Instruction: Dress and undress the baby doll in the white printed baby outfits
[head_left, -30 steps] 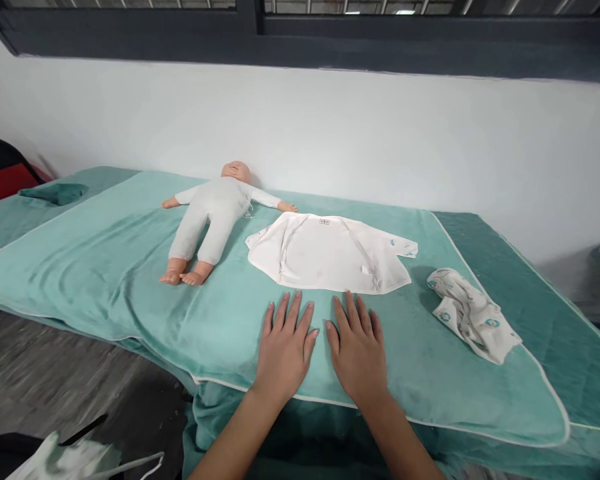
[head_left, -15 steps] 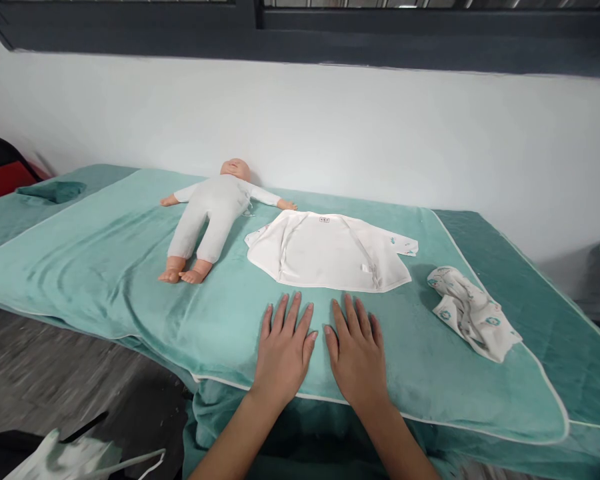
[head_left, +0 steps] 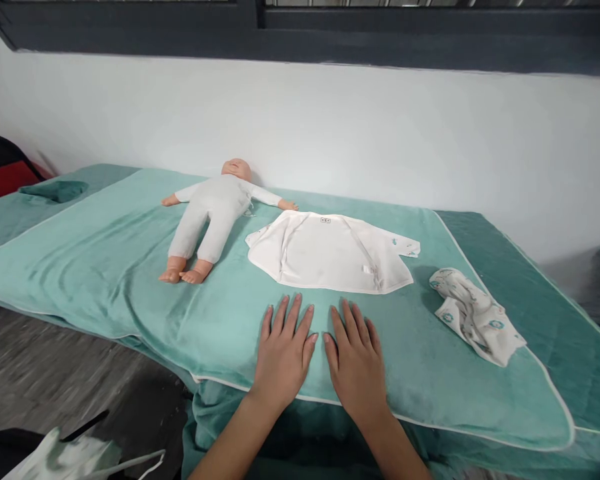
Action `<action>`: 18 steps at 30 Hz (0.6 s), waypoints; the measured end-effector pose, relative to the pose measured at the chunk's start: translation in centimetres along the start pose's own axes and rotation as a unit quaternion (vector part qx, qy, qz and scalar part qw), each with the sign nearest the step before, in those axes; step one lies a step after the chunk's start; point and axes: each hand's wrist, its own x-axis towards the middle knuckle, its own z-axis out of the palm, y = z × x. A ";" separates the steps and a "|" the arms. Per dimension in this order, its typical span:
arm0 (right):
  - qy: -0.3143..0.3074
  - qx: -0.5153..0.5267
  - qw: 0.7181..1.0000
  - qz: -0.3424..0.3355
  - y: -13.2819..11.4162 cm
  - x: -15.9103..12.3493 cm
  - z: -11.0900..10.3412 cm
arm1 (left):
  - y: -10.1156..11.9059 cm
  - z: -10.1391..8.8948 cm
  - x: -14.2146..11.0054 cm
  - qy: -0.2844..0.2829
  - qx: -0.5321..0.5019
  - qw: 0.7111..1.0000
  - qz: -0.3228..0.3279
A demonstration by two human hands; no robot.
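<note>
My left hand [head_left: 283, 360] lies flat with fingers apart on the light green blanket [head_left: 110, 280] near its front edge. Beside it, my right hand [head_left: 356, 363] rests flat too, holding nothing. Just beyond my fingertips a white baby shirt [head_left: 325, 253] is spread open, inside up, its sleeves out to both sides. To the left of the shirt a baby doll [head_left: 215, 207] with a white cloth body lies on its back, head toward the wall. Off to the right sits a crumpled white garment with a green print [head_left: 475, 317].
A white wall [head_left: 300, 127] stands behind the bed, below a dark window frame [head_left: 155, 30]. Darker green bedding [head_left: 535, 287] shows at the right. A red and black object [head_left: 10, 177] is at the far left, and a white-green cloth item [head_left: 65, 460] at lower left.
My right hand has shifted very slightly, its fingers a little closer together. The left hand, shirt and doll stay as they were; the view has moved a touch.
</note>
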 end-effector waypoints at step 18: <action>-0.114 0.373 0.920 0.049 -7.6 34.7 6.7 | -27.8 -4.5 9.0 0.090 -0.133 0.938 -0.306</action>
